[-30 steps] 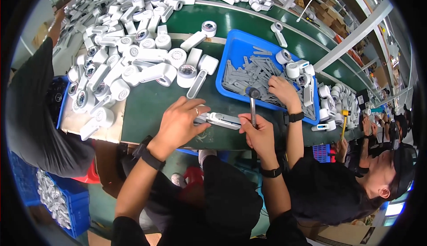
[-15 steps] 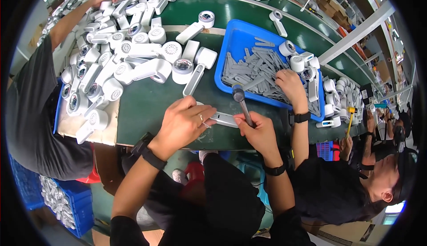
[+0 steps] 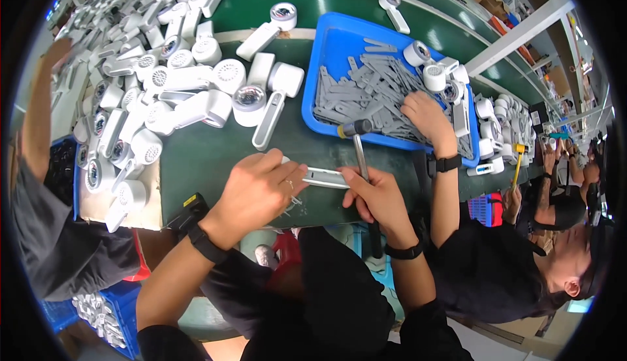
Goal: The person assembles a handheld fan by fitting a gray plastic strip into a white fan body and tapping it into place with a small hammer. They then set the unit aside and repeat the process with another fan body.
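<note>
My left hand (image 3: 256,190) is closed around the head end of a white handheld fan (image 3: 326,177) just above the green table's front edge; the hand hides most of that end. The fan's slim handle points right, with a grey strip along its upper face. My right hand (image 3: 382,198) grips a hammer (image 3: 361,155) by its metal shaft, and its thumb and fingertips also touch the handle's far end. The hammer head (image 3: 354,128), dark with a yellow face, stands raised near the tray's front rim. Small pale scraps (image 3: 294,202) lie beneath my left hand.
A blue tray (image 3: 312,123) of grey strips lies ahead right, with a co-worker's hand (image 3: 428,116) reaching in. Many white fans (image 3: 170,77) are heaped at left, some on cardboard (image 3: 147,214). Another person's arm (image 3: 39,106) is at far left. More fans (image 3: 503,126) are piled right.
The hammer has tilted in my right hand, its black grip now showing below. The person at far left has drawn their hand leftward from the heap. My whole view has shifted slightly.
</note>
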{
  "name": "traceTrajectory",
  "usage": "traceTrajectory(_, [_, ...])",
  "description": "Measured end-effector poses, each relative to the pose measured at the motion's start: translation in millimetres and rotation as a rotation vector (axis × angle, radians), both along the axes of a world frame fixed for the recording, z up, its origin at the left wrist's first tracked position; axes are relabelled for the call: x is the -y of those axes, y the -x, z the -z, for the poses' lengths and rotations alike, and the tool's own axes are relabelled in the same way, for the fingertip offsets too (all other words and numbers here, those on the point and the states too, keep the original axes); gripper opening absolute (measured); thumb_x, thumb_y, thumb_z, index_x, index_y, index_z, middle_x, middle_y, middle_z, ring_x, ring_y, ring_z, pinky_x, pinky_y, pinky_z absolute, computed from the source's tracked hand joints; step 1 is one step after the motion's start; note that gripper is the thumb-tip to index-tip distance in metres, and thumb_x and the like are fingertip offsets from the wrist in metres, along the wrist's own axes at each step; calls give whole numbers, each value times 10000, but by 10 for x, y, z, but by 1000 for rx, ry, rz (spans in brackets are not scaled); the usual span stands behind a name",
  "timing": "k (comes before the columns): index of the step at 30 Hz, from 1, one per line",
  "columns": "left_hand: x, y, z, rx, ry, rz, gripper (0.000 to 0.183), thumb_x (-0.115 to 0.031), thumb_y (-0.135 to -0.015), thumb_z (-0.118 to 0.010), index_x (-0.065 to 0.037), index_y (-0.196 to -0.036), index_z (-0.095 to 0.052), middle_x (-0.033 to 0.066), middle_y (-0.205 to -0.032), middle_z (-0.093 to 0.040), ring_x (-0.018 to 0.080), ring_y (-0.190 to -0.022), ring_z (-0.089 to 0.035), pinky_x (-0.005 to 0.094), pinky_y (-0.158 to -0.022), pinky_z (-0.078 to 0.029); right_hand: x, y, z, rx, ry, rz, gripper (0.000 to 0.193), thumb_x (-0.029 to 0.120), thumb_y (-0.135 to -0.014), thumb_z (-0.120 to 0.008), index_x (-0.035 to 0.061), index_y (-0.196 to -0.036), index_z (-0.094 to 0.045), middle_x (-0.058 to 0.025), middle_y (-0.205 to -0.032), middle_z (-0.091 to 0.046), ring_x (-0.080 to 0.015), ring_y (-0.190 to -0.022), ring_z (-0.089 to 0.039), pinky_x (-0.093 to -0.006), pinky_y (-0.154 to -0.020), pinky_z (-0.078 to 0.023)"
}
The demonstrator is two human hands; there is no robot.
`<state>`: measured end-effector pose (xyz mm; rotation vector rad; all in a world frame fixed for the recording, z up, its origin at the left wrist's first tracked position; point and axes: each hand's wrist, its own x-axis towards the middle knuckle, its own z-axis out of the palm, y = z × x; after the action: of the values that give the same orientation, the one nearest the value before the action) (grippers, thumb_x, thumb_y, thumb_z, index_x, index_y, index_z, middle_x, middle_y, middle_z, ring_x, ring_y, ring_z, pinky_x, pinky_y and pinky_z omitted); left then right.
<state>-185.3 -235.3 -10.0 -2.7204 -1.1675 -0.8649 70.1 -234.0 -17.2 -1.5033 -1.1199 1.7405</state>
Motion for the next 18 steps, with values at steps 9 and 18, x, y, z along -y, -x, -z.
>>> traceTrajectory(9, [-99, -22, -131, 9, -45, 67, 272, -162, -732, -816, -77, -987, -772, -12, -966, -715, 160, -817, -592, 307, -656, -541, 26, 79, 51, -12, -33, 47, 365, 283, -1049, -625, -24, -1240, -674, -84, -715, -713, -37, -362, -415, -219, -347, -267])
traceTrajectory(18, [-275, -161, 19, -9, -1, 247, 287, -188, -740, -837, -151, -1023, -798, -22, -1010, -744, 157, -710, -571, 296, -601, -524, 61, 66, 137, -16, -49, 60, 334, 295, -1037, -653, 0, -1188, -701, -46, -673, -672, -35, -375, -430, -215, -352, -276])
